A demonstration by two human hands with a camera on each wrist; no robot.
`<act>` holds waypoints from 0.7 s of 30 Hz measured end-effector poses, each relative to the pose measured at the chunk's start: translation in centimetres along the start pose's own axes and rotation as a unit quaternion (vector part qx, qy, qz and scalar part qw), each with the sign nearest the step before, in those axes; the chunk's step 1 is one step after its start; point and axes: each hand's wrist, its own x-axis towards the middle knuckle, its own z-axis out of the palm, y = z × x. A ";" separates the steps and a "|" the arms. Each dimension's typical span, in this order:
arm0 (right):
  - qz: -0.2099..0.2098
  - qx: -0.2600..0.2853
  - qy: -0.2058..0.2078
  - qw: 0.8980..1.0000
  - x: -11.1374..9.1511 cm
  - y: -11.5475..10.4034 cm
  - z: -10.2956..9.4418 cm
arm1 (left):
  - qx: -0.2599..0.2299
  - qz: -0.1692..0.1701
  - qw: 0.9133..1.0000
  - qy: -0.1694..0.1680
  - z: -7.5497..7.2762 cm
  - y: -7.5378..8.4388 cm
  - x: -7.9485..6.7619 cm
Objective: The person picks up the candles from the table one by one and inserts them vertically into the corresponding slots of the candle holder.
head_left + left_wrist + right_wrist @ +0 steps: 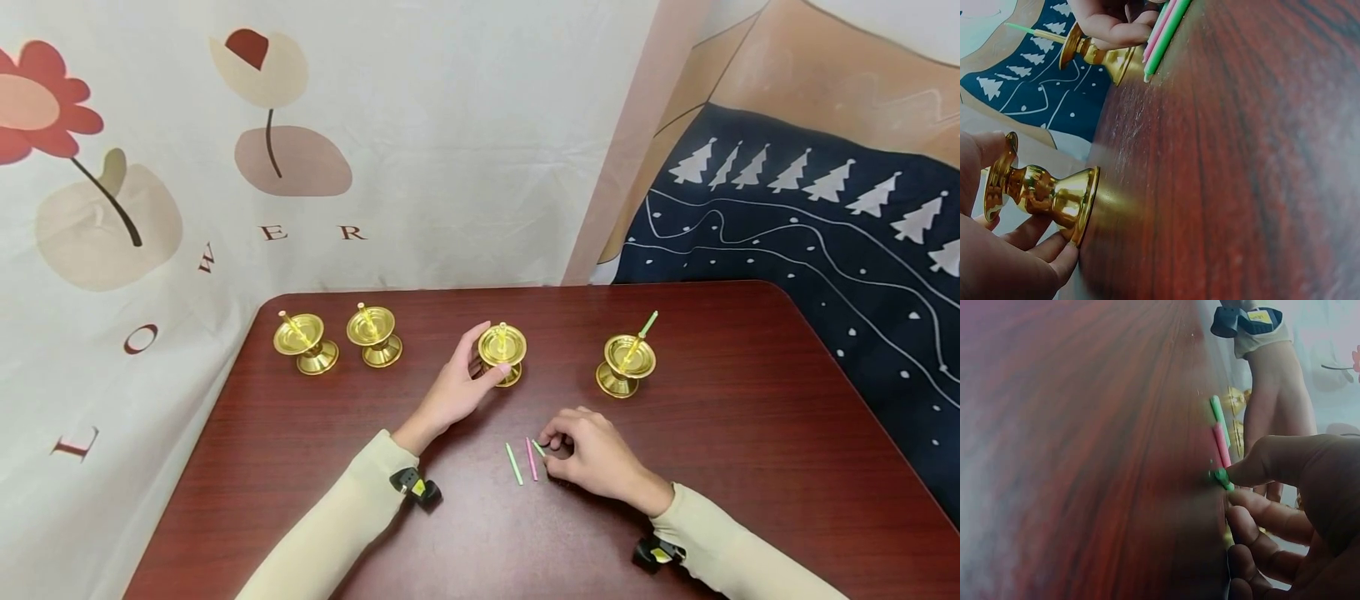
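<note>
The thumb and forefinger of the right hand [600,454] are drawn close together and pinch a slim pale-green candle-like stick [539,448], low over the dark red wood-grained worktop [750,417]; the other fingers of that hand are bent inward. Just beside the pinched piece lies a slim pink stick [532,458], and to the left of that a second pale-green stick [514,464], the two lying roughly side by side. Farther back, the left hand [457,383] curls round a shiny gold-coloured metal stand [502,346] with a shallow round dish and flared foot, its thumb at the dish rim and its fingers about the lower part; whether the foot bears fully on the worktop is hard to tell. To the right, apart from both hands, is a matching gold stand [626,367], with a green stick [649,323] slanting up from its middle. Two more gold stands [375,337] are near each other at the far left. Cream sleeves [345,508] cover both forearms. Beyond the worktop hang a white cloth [465,167] printed with flowers and letters and a navy cloth [750,225] with white trees.
</note>
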 end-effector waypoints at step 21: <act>-0.022 0.037 -0.045 0.998 -1.3 1.8 -2.9 | 0.020 -0.003 1.000 -0.010 0.5 -0.1 0.0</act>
